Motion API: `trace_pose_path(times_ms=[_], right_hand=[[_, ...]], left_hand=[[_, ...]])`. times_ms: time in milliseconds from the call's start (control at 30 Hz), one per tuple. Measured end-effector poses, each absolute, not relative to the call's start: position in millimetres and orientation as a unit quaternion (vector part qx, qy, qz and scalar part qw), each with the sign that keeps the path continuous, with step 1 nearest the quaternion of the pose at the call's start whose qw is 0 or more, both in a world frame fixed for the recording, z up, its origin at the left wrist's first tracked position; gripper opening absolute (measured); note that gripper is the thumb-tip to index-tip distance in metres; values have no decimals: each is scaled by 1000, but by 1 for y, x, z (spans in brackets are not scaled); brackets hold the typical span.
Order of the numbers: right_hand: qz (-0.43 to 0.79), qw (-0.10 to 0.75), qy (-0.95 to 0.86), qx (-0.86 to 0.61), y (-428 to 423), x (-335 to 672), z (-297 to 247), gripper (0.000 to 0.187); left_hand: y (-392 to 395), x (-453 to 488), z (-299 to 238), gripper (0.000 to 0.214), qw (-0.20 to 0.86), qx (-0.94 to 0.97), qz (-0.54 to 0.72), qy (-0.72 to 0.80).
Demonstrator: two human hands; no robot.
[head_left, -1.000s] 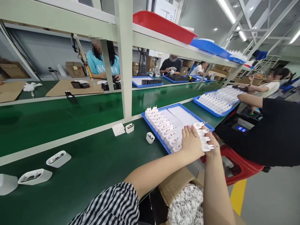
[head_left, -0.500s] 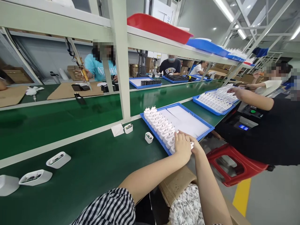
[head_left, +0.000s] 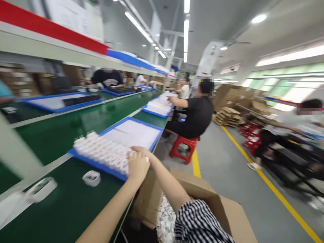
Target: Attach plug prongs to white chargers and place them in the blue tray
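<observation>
My left hand [head_left: 138, 164] is at the near right end of the rows of white plug chargers [head_left: 103, 152], its fingers bent over the end ones. Close against it, my right hand [head_left: 142, 152] reaches across from the right with curled fingers. A bit of a white charger [head_left: 147, 158] shows between the hands; the rest is covered by fingers and motion blur. The chargers stand packed together in a blue tray [head_left: 100, 165] lined with white sheet. On the green bench left of the tray lie an open white charger housing [head_left: 91, 178] and another housing [head_left: 42, 189] with a board inside.
Below my arms stands an open cardboard box [head_left: 202, 184] holding clear-wrapped white pieces [head_left: 165, 216]. Further along the bench, a co-worker in black [head_left: 196, 116] sits on a red stool [head_left: 184, 148] beside another blue tray [head_left: 157, 113]. A pale post [head_left: 17, 145] rises at left.
My view has swung right, so the tray and hands appear further left and the aisle has come into sight. Both hands remain together at the tray's near end.
</observation>
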State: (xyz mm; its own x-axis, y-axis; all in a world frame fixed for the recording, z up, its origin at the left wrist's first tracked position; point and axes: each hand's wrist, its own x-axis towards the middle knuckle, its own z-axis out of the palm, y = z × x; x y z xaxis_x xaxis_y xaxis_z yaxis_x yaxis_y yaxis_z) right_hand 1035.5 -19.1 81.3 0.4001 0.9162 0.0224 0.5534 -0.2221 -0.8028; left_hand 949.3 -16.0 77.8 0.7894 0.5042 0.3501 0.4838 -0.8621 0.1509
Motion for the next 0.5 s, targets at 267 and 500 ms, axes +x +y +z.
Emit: trace_pose_path(times_ms=[267,500], right_hand=[[228,278,-415,-836,-14,1050,80,14],[248,297,-553,-738,-54,1034,130,53]], left_hand=[[-21,913,107,31,102,952,179,227],[25,888,135,27,269,874,255,314]])
